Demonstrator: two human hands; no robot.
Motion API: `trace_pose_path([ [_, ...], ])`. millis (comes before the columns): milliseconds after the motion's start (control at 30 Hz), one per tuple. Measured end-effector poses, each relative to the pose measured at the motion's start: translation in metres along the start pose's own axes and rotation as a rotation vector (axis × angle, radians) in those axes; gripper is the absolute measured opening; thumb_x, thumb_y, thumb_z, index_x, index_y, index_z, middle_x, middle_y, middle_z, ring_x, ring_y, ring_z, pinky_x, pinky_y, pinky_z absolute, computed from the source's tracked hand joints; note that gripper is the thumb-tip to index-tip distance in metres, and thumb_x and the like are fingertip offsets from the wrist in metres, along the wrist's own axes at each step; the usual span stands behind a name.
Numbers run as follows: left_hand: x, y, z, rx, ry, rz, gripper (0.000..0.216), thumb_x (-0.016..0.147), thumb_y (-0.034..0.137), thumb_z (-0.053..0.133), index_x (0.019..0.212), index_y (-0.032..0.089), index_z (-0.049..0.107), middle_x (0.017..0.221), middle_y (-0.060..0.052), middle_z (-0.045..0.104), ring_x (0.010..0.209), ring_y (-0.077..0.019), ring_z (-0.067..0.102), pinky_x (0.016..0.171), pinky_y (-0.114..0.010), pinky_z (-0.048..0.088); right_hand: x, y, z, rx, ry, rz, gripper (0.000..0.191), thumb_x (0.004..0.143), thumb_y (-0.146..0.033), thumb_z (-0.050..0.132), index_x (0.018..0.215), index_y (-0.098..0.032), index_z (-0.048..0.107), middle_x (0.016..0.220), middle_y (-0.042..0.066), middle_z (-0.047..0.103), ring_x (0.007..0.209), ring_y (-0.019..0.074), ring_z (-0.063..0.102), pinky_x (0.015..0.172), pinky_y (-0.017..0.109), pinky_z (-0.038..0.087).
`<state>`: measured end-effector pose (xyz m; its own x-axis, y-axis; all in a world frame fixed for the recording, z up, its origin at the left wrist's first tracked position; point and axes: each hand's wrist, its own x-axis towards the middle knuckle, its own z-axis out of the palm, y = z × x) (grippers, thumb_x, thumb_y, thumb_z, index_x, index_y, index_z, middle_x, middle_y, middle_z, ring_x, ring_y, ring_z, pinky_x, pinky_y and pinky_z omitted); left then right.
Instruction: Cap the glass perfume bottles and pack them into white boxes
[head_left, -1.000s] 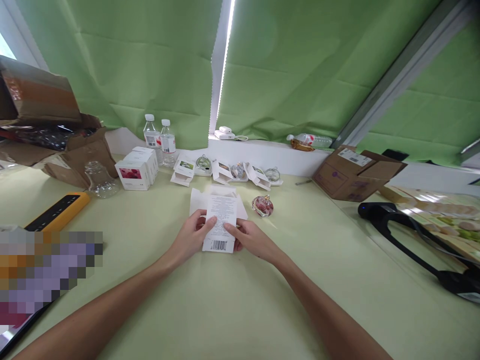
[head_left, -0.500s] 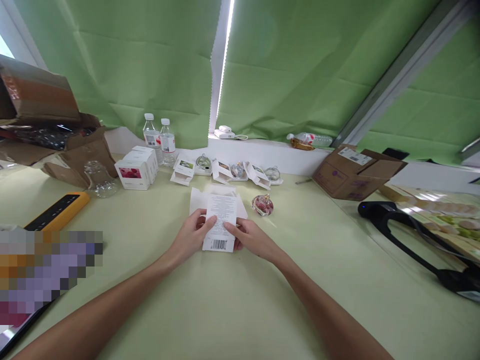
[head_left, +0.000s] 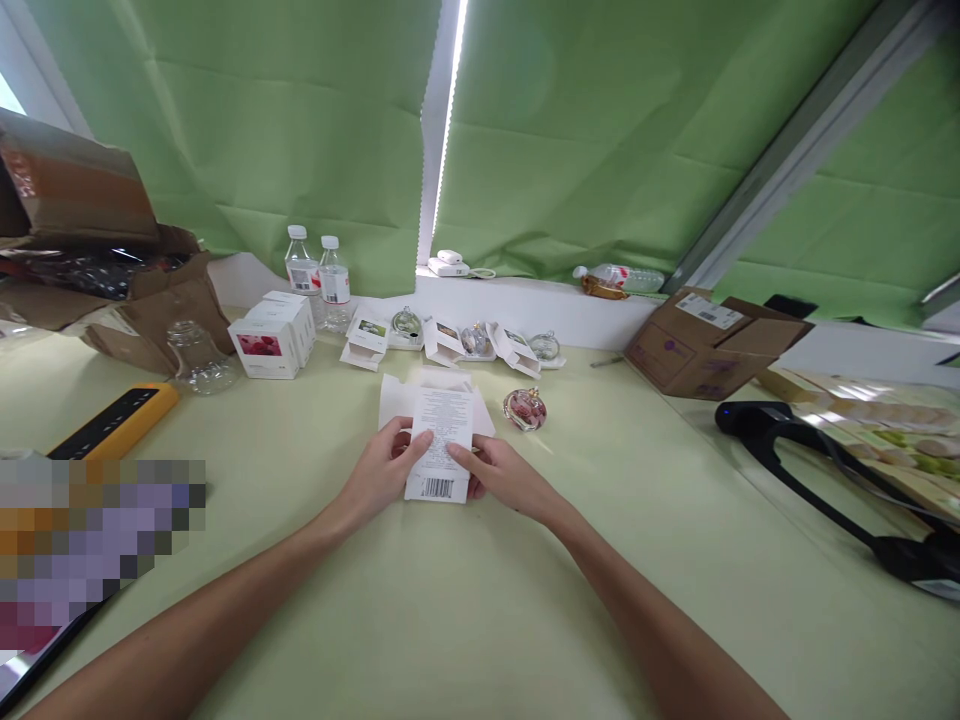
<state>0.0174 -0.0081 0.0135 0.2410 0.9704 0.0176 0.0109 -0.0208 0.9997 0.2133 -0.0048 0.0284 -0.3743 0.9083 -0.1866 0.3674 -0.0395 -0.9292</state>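
A flattened white carton [head_left: 441, 432] with printed text and a barcode lies on the pale green table [head_left: 465, 600] in front of me. My left hand [head_left: 381, 474] grips its left edge, thumb pressed on top. My right hand [head_left: 504, 476] grips its right edge the same way. Just right of the carton sits a small round glass perfume bottle [head_left: 525, 408] with pink contents, untouched.
Behind stand opened small boxes with glass bottles [head_left: 471, 342], a white box with a pink picture [head_left: 271, 336], two water bottles [head_left: 319, 280] and a glass jar [head_left: 193, 358]. Cardboard boxes sit far left [head_left: 90, 250] and right [head_left: 705, 345]. A black handled device [head_left: 825, 470] lies right.
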Motion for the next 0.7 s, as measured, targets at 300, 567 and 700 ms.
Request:
trace_pose_path([
  [300,0.0011,-0.0026,-0.0006,-0.002,0.0,0.001,0.045,0.085,0.055,0.053,0.11,0.018,0.056,0.097,-0.008,0.068,0.078,-0.0209,0.066,0.069,-0.035,0.056,0.0007,0.0012,-0.0002,0.01,0.0,0.009,0.05,0.087,-0.06,0.05,0.106,-0.015,0.062,0.095,0.01,0.071,0.078,0.0207,0.069,0.068,0.032,0.059],
  [567,0.0019,-0.0046,-0.0015,-0.001,-0.002,-0.003,0.043,0.085,0.054,0.053,0.111,0.019,0.056,0.099,-0.008,0.068,0.079,-0.0208,0.066,0.068,-0.035,0.055,0.0006,0.0012,-0.0004,-0.009,-0.002,0.004,0.051,0.087,-0.06,0.049,0.106,-0.015,0.062,0.094,0.01,0.071,0.077,0.0203,0.069,0.066,0.032,0.058],
  [700,0.0021,-0.0039,-0.0016,-0.004,-0.006,-0.005,0.042,0.085,0.053,0.053,0.111,0.019,0.056,0.1,-0.008,0.068,0.079,-0.0203,0.066,0.069,-0.034,0.055,0.0003,0.0012,0.0,-0.01,0.005,-0.002,0.05,0.087,-0.06,0.049,0.106,-0.015,0.062,0.094,0.01,0.071,0.076,0.02,0.069,0.066,0.031,0.058],
])
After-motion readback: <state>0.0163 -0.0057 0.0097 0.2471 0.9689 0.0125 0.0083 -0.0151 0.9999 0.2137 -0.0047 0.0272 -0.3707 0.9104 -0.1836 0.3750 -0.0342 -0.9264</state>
